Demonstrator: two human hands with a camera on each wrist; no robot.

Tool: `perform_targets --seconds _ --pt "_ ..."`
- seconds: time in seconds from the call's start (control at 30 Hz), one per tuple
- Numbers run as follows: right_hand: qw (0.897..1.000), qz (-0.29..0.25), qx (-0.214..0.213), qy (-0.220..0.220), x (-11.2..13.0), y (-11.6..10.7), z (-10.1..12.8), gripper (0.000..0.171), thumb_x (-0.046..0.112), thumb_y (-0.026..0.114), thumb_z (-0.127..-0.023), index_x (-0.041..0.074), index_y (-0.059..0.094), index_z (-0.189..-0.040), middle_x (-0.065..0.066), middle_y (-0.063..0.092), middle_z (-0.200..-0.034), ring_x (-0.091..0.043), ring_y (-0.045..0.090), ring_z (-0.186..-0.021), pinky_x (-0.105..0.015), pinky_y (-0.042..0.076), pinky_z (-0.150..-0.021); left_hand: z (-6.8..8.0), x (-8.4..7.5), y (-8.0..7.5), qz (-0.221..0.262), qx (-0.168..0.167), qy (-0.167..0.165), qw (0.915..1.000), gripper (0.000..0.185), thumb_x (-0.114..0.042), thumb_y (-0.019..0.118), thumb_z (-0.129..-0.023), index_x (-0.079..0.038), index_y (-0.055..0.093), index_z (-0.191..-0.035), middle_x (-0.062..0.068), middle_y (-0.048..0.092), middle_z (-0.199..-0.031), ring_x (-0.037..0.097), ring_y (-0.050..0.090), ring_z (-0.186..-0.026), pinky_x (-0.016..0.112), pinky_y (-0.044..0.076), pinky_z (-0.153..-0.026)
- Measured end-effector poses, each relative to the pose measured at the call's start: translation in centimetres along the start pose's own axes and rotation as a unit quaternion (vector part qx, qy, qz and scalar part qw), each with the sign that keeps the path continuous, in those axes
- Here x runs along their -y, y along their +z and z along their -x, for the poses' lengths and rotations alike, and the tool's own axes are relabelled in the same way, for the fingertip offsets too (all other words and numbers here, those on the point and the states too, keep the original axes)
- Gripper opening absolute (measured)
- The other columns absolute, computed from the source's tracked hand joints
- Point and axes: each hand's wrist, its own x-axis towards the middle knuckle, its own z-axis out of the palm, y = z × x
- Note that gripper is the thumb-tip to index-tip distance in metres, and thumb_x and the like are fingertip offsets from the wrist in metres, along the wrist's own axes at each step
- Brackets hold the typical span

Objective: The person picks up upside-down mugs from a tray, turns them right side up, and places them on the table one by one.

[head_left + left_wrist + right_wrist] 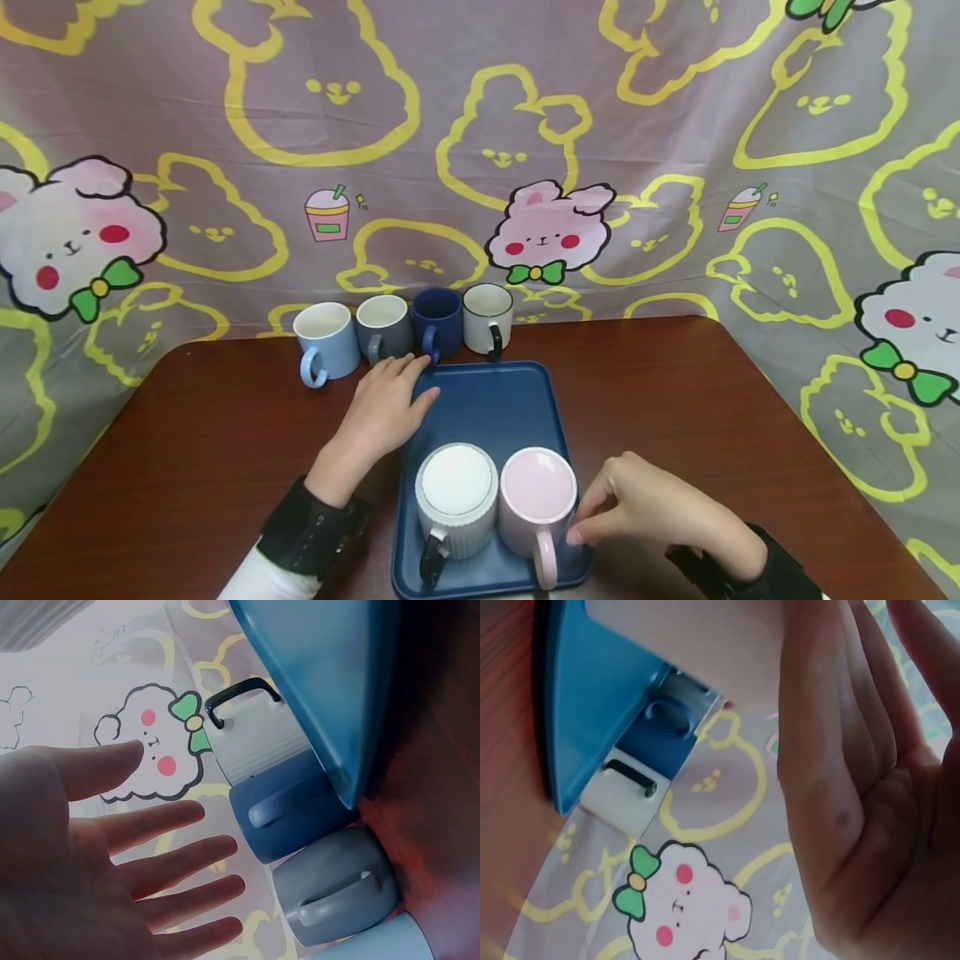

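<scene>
Pink mug (537,500) stands upright at the near right corner of the blue tray (487,400), about 5 o'clock on the tray, handle pointing toward 6 o'clock, touching or just beside a white ribbed mug (456,498) at its 9 o'clock. The right hand (645,504) sits at the pink mug's 3 o'clock; its fingertips (576,535) touch the mug wall near the handle, fingers bent but not closed round it, so the grip reads as released contact rather than a hold. The left hand (382,412) lies flat with fingers extended over the tray's far left edge, at 10 o'clock, grasping nothing. Judgement: the pink mug appears glazed ceramic, rigid, moderately heavy, smooth, and breakable if knocked; the handle or a wrap round the body offers the surest hold. Beyond the tray, at 12 o'clock on the tabletop (712,400), stand four mugs in a row: light blue mug (327,340), grey mug (382,327), dark blue mug (437,322), white mug (487,317). A rabbit-print cloth (675,125) hangs behind.
</scene>
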Motion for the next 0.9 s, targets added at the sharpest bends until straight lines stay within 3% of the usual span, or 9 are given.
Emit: perform_targets --seconds 0.4,0.67,0.9 --pt "1.000 0.018 -0.018 -0.007 0.1 2.2 -0.4 0.020 0.037 0.077 -0.076 0.018 0.079 -0.078 0.015 0.069 -0.067 0.008 0.048 -0.055 -0.014 0.038 -0.045 -0.4 -0.4 0.2 0.002 0.004 0.005 1.0000 0.055 -0.032 0.058 -0.093 -0.002 0.046 -0.138 0.023 0.045 -0.141 0.044 0.035 -0.134 0.061 0.027 -0.108" --pt "0.998 0.013 -0.054 0.036 0.3 3.3 -0.6 0.023 0.040 0.075 -0.077 0.018 0.078 -0.071 0.011 0.068 -0.060 0.006 0.049 -0.054 -0.015 0.038 -0.045 -0.4 -0.4 0.1 0.006 0.005 0.002 1.0000 0.055 -0.032 0.058 -0.093 -0.003 0.046 -0.138 0.023 0.044 -0.142 0.044 0.034 -0.134 0.060 0.027 -0.109" --pt "0.994 0.039 -0.086 0.047 0.7 3.7 -0.5 0.019 0.038 0.076 -0.077 0.022 0.077 -0.068 0.015 0.062 -0.053 0.006 0.042 -0.050 -0.015 0.029 -0.041 -0.2 -0.4 -0.2 0.005 0.002 0.003 1.0000 0.054 -0.030 0.058 -0.093 -0.002 0.047 -0.138 0.024 0.044 -0.142 0.045 0.033 -0.134 0.060 0.026 -0.109"
